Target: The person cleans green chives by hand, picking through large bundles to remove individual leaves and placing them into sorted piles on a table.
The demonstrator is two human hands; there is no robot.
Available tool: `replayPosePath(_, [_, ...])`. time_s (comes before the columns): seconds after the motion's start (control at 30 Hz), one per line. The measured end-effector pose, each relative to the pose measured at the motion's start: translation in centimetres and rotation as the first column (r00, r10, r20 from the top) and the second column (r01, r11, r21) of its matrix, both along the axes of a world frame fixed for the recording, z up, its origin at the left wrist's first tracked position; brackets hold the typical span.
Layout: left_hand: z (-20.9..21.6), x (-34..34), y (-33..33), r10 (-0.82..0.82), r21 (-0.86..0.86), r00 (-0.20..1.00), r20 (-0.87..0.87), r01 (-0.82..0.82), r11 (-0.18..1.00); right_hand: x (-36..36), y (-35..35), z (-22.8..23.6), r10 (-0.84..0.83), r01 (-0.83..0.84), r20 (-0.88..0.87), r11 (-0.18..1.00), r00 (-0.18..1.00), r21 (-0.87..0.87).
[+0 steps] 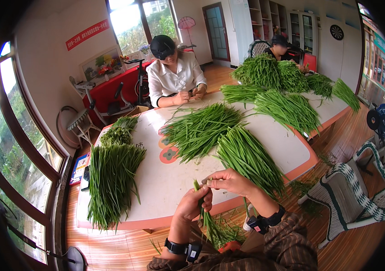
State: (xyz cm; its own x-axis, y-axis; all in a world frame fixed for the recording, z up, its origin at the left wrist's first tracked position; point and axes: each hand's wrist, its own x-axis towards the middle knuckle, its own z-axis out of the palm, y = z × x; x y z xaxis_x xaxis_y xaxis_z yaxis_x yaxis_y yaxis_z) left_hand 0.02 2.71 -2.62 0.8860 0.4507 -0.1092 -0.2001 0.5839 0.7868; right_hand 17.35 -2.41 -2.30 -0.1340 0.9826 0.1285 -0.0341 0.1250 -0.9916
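My left hand [194, 200] is closed round a small bunch of garlic chives [211, 228], whose leaves hang down over my lap. The pale stalk ends poke up above its thumb. My right hand [232, 182] pinches at those ends with thumb and forefinger; whatever lies between its fingertips is too small to make out. Just beyond my hands a pile of chives [249, 159] lies on the white table [156, 198] with its pink-orange edge. A looser, wider heap of chives [203, 128] is spread farther back. At the left stands a neat stack of chives [112, 183].
Across the table a person in a white shirt [174, 74] works with both hands. Another person [279, 47] sits behind a tall chive heap [264, 72] on the far table. A woven chair [359, 185] is at my right. Trimmings [228, 229] lie below my hands.
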Motion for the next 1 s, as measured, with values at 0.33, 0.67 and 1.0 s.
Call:
replayPosePath(0.33, [-1.0,0.3,-1.2,-0.219,-0.112,0.974,-0.056,0.212,0.971,-2.8,-1.2,1.8,-0.236,0.168,0.396,0.965,0.887,0.2])
replayPosePath(0.67, [-2.5,0.2,0.1,0.109,-0.239,0.994,-0.005,-0.107,0.965,4.0,0.4,0.4,-0.569,0.492,0.552,0.818,0.61,0.299])
replayPosePath(1.0, [-3.5,0.1,0.8,0.163,-0.331,0.987,-0.007,-0.156,0.931,4.4,2.1,-2.7,-0.299,0.383,0.954,0.878,-0.03,0.287])
